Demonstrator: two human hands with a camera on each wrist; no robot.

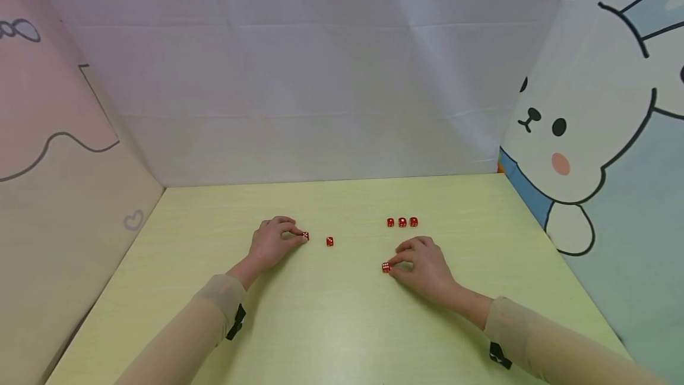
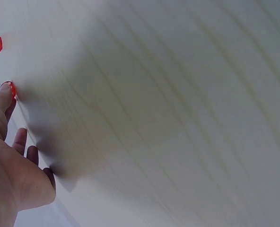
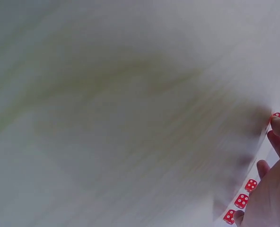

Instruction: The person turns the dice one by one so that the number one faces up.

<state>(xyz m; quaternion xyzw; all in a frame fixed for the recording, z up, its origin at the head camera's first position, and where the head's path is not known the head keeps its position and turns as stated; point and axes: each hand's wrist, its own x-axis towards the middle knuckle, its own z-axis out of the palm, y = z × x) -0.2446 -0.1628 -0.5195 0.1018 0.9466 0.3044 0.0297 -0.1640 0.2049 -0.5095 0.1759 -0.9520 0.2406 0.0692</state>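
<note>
Between the thumb and a finger of my left hand (image 1: 274,242) is a red die (image 1: 305,236) with white pips, low over the table at left of centre. Just right of it another red die (image 1: 329,242) lies on its own. My right hand (image 1: 423,269) pinches a red die (image 1: 386,267) at its fingertips, nearer the front. Behind that hand, three red dice stand in a short row, the middle one (image 1: 402,222) among them. In the left wrist view the thumb presses the held die (image 2: 12,90); the right wrist view shows the other held die (image 3: 277,115) partly covered by the thumb.
The pale wood-grain table (image 1: 320,325) ends at a white cloth backdrop (image 1: 320,76). A printed panel with a cartoon rabbit (image 1: 577,135) borders the right side, and a pink and cream panel (image 1: 59,195) the left.
</note>
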